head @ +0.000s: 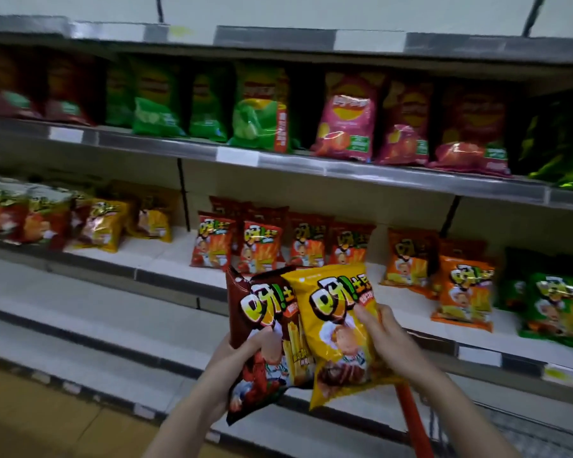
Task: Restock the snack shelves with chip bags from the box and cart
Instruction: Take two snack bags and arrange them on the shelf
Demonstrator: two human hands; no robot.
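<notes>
Left hand grips a brown bag, right hand pinches a yellow bag, both held before the shelf holding red bags. Red cart handle shows below.

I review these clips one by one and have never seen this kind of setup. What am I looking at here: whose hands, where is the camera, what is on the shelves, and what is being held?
There is no machine: a person wears one wide-angle camera on the head, so this single picture looks forward and down at their own bare hands. The left hand grips a dark red chip bag; the right hand grips a yellow chip bag that overlaps it. Ahead stand store shelves. The upper shelf carries dark red, green and pink bags. The middle shelf carries small yellow, red, orange and green bags. A red bar shows below the hands; what it belongs to I cannot tell.
</notes>
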